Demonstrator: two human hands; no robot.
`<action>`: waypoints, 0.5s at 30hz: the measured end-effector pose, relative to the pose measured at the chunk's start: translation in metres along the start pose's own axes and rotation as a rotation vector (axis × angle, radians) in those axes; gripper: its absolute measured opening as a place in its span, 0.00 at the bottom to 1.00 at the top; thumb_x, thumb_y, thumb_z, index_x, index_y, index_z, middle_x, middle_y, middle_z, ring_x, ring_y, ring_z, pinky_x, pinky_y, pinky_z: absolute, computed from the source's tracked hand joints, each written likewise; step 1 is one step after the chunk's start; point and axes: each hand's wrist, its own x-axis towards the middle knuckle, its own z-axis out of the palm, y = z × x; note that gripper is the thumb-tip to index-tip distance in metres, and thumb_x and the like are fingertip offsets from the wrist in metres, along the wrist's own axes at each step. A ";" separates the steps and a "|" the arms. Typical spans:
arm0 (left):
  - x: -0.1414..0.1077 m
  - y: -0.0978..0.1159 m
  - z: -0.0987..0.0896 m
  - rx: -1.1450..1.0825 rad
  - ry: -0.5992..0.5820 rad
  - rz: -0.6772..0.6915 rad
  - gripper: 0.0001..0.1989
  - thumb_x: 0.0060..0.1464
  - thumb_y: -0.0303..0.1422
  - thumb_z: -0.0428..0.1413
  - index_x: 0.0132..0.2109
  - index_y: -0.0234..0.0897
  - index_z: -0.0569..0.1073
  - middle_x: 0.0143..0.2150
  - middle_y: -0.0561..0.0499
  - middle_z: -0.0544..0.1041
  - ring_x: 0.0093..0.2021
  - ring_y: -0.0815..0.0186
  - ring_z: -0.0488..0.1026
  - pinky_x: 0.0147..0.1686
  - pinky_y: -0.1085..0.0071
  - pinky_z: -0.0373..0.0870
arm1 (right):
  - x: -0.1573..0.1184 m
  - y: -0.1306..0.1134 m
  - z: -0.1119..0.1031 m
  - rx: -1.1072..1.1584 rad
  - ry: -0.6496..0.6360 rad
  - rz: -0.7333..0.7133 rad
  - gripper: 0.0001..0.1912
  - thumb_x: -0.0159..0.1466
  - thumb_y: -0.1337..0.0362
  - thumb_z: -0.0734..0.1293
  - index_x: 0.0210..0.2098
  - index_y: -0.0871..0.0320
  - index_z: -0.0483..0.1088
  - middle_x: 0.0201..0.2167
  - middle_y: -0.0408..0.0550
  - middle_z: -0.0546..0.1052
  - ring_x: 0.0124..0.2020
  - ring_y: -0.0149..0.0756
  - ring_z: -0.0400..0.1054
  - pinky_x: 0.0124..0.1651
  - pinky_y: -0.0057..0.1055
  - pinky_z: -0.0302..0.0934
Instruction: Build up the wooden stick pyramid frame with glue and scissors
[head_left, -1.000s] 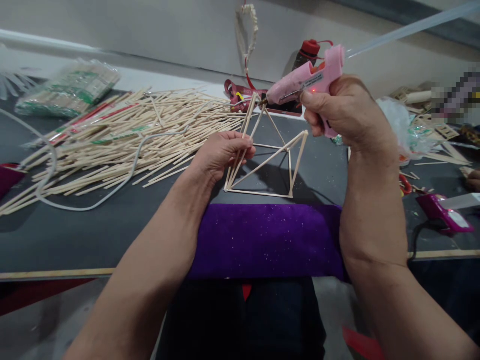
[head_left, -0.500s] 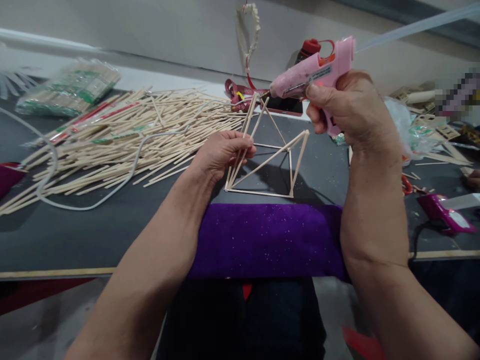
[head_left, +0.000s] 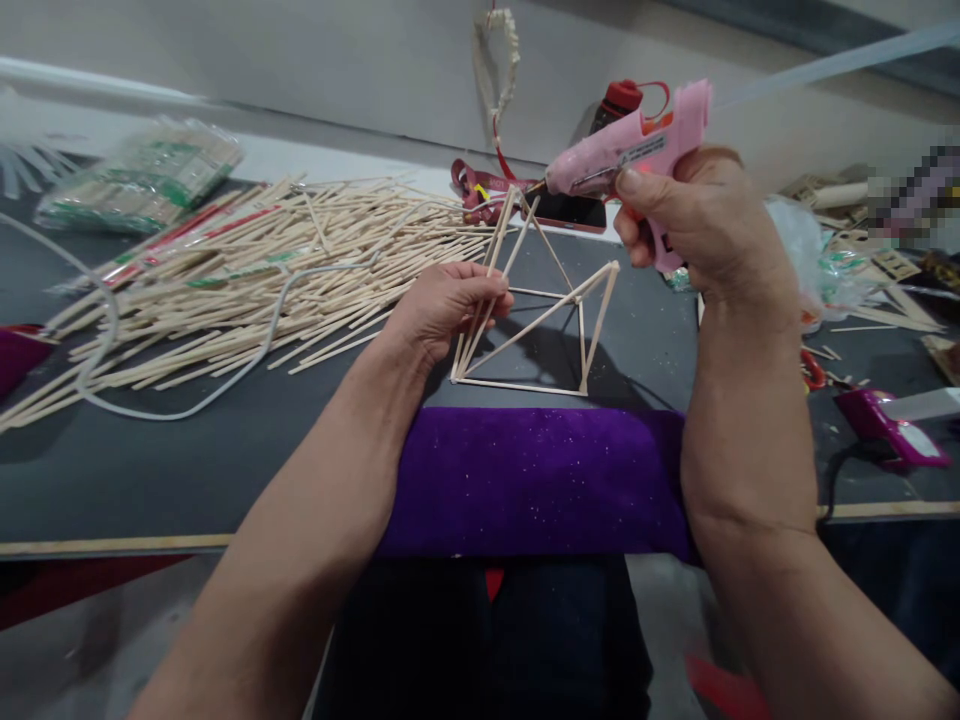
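My right hand (head_left: pixel 701 215) grips glue gun (head_left: pixel 611 155) above right of stick frame (head_left: pixel 521 387), long axis slanting down-left; left hand (head_left: pixel 454 300) pinches frame's left side. Grey tabletop (head_left: pixel 645 345) right of frame, purple cloth (head_left: pixel 536 480) nearer.

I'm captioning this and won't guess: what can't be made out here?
All in the head view:
Pink glue gun: partly hidden by the right hand; printing on its label too small to read.
Nozzle: too small to tell whether it touches the stick frame.
Red-capped bottle: lower part hidden behind the glue gun.
Translucent glue stick: far end cut off by the right edge.
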 end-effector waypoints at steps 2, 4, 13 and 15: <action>0.000 0.000 0.000 -0.005 -0.001 -0.010 0.04 0.45 0.30 0.63 0.27 0.36 0.75 0.26 0.51 0.78 0.26 0.71 0.73 0.27 0.74 0.68 | 0.001 0.001 -0.001 0.014 0.002 -0.011 0.17 0.65 0.57 0.68 0.22 0.55 0.69 0.18 0.43 0.71 0.17 0.28 0.60 0.17 0.29 0.47; 0.001 -0.001 0.000 -0.009 -0.005 -0.014 0.04 0.46 0.30 0.63 0.28 0.36 0.75 0.26 0.51 0.78 0.26 0.71 0.73 0.27 0.74 0.68 | 0.000 0.001 -0.001 0.030 -0.010 -0.031 0.17 0.66 0.58 0.67 0.21 0.56 0.69 0.18 0.43 0.69 0.16 0.28 0.60 0.17 0.28 0.46; 0.001 -0.001 0.000 -0.005 -0.007 -0.017 0.04 0.45 0.31 0.63 0.28 0.36 0.75 0.27 0.51 0.78 0.26 0.70 0.73 0.28 0.74 0.67 | 0.000 -0.002 0.000 0.001 -0.019 0.031 0.20 0.63 0.53 0.69 0.19 0.55 0.67 0.17 0.45 0.69 0.16 0.29 0.60 0.19 0.30 0.48; 0.001 -0.001 0.000 0.008 -0.001 -0.015 0.04 0.45 0.31 0.63 0.28 0.37 0.75 0.27 0.51 0.78 0.26 0.70 0.73 0.28 0.74 0.68 | 0.000 -0.001 0.000 -0.010 -0.007 0.032 0.20 0.63 0.52 0.70 0.19 0.53 0.68 0.17 0.45 0.69 0.17 0.30 0.60 0.18 0.29 0.48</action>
